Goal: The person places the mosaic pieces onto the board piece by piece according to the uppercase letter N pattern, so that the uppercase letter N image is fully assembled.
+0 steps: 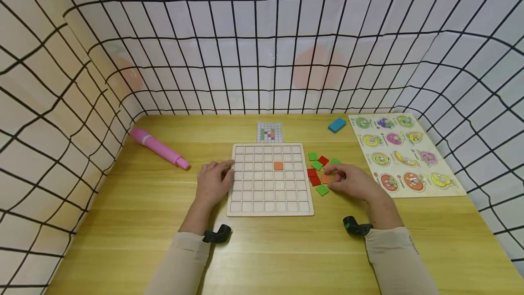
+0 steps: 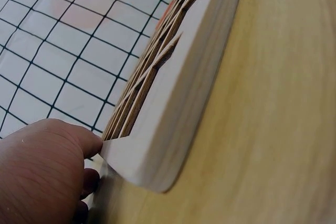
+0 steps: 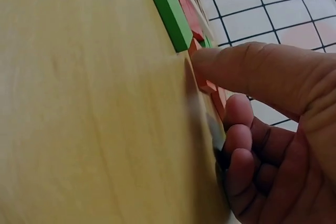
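Note:
In the head view my left hand (image 1: 214, 182) rests at the left edge of a wooden grid board (image 1: 270, 212), fingertips touching its rim. The left wrist view shows the thumb (image 2: 90, 141) against the board's corner. One orange square tile (image 1: 278, 165) sits in a cell of the grid. To the right of the board, my right hand (image 1: 353, 181) reaches over loose tiles, thumb and index finger apart. Its thumb (image 3: 210, 62) touches an orange tile (image 3: 203, 81) in the right wrist view. Around it lie green tiles (image 1: 322, 190) and red tiles (image 1: 314, 180); the hand partly covers some.
A small printed pattern card (image 1: 269, 133) lies behind the board. A blue block (image 1: 337, 125) and a fruit picture board (image 1: 405, 156) are at the right. A pink tubular object (image 1: 161, 147) lies at the left. Wire mesh (image 1: 262, 65) stands around the table.

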Action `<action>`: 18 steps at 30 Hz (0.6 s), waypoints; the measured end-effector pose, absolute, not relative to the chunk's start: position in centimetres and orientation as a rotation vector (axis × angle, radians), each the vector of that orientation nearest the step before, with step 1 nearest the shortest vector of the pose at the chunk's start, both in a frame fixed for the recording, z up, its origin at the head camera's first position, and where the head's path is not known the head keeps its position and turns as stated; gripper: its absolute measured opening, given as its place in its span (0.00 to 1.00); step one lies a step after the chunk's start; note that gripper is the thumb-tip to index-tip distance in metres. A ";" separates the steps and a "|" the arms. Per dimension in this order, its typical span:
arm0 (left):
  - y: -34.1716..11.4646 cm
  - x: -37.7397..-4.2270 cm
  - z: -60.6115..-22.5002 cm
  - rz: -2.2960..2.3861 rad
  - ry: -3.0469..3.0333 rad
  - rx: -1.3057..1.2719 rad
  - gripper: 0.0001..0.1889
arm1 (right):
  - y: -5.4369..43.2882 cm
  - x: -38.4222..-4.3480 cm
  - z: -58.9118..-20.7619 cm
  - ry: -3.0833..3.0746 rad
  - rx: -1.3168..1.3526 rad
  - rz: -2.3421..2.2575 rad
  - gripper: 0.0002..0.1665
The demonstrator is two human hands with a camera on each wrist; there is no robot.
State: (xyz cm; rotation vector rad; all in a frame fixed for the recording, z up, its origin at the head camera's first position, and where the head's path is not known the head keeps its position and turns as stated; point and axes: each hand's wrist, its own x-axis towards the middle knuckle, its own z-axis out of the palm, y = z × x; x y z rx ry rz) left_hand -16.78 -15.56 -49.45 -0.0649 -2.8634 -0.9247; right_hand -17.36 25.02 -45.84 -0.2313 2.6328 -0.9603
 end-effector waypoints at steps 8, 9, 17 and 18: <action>-15.6 -16.8 -49.4 -0.929 -2.871 -0.065 0.20 | 25.1 -17.5 -46.1 2.609 -0.197 -0.992 0.21; -15.6 -16.8 -49.4 -0.931 -2.870 -0.067 0.20 | 25.1 -17.5 -46.1 2.608 -0.197 -0.994 0.21; -15.6 -16.9 -49.7 -0.928 -2.858 -0.068 0.20 | 25.2 -17.6 -46.3 2.606 -0.212 -1.005 0.21; -15.6 -16.9 -49.7 -0.927 -2.857 -0.068 0.20 | 25.2 -17.6 -46.3 2.606 -0.212 -1.005 0.21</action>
